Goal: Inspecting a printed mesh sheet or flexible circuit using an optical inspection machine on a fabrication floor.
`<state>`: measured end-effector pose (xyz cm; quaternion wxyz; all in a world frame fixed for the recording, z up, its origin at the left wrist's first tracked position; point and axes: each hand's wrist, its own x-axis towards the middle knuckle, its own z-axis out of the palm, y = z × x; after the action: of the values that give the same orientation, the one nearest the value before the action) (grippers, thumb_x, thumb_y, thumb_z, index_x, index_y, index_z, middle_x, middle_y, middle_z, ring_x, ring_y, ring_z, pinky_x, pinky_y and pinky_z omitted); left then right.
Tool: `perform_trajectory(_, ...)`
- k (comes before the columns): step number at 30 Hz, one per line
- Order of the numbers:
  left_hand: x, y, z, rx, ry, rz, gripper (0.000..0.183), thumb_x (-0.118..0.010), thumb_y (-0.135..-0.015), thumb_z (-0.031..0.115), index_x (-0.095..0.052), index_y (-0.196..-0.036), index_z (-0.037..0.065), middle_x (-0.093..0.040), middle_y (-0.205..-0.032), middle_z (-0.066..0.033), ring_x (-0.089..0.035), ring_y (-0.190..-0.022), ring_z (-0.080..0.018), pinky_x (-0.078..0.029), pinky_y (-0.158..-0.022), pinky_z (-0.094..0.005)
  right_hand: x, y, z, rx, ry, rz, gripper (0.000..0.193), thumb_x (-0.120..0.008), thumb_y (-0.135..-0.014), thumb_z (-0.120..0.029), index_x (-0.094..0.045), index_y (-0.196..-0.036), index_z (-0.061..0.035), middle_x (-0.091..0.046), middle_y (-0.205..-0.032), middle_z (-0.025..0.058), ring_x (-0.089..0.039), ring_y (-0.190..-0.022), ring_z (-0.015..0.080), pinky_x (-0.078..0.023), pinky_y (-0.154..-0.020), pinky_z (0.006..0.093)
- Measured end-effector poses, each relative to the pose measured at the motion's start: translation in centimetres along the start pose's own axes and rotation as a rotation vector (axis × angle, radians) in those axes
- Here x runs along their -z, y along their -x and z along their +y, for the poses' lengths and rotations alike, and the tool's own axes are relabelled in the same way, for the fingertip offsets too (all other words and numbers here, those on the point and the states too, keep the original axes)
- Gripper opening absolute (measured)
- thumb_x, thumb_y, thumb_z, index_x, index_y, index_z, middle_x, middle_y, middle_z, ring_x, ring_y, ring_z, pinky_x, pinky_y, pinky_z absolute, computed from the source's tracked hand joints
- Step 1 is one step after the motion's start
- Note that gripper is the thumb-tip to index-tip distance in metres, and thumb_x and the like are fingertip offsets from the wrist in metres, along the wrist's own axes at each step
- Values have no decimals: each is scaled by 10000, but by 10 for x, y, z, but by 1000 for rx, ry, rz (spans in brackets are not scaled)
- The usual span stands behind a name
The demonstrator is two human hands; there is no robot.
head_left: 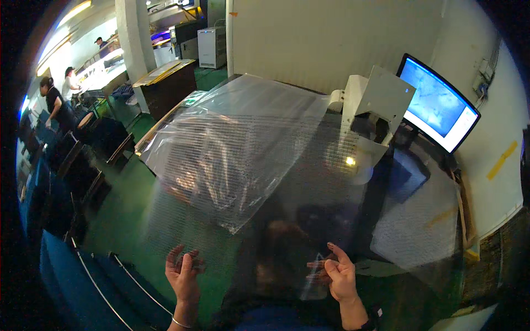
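Note:
A large see-through sheet (pixel 190 223) with rows of fine printed marks spreads out in front of me. My left hand (pixel 184 273) grips its near edge at the left, thumb on top and fingers showing through from beneath. At the right, my right hand (pixel 338 271) pinches the same near edge, with the forefinger stretched over it. Beyond the sheet, and partly seen through it, a crumpled clear plastic film (pixel 265 94) covers a table and hangs over its near side. The sheet's far edge is hard to make out.
A white machine (pixel 359 110) with a lamp stands at the back right, beside a lit monitor (pixel 439 102). A stack of clear sheets (pixel 417 231) lies at the right. Blue-covered racks with metal rails (pixel 83 281) stand at lower left. Several people work at far left.

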<state>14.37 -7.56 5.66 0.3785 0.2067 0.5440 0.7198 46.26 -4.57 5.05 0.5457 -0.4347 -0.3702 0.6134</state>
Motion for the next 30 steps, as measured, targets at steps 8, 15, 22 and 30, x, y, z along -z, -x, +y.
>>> perform_trajectory(8,3,1,1,-68,24,5,335,-561,-866,121,-428,-1164,47,-617,-890,-122,-589,-651,-145,-477,-518,-261,11,1,6,89,67,-62,396,-516,-887,-73,-421,-1271,-68,-534,-872,29,-572,-836,224,-511,-683,365)
perform_trajectory(15,9,1,2,-116,29,14,325,-552,-871,116,-427,-1165,53,-618,-878,-106,-586,-681,-133,-480,-507,-258,4,8,2,96,-68,-57,380,-571,-867,-95,-480,-1232,-45,-568,-841,-7,-498,-751,62,-431,-684,210)
perform_trajectory(22,12,0,1,-144,68,-55,316,-553,-873,125,-434,-1157,57,-624,-857,-93,-592,-704,-112,-483,-478,-228,15,6,9,147,94,-114,380,-477,-897,-56,-437,-1269,-118,-553,-919,58,-599,-920,367,-534,-727,540)
perform_trajectory(30,-5,3,8,-17,35,-26,375,-601,-839,121,-425,-1161,46,-606,-897,-98,-601,-690,-140,-475,-519,-238,-6,12,18,45,-37,-49,351,-545,-873,-81,-477,-1217,-64,-593,-919,43,-548,-806,164,-474,-705,312)
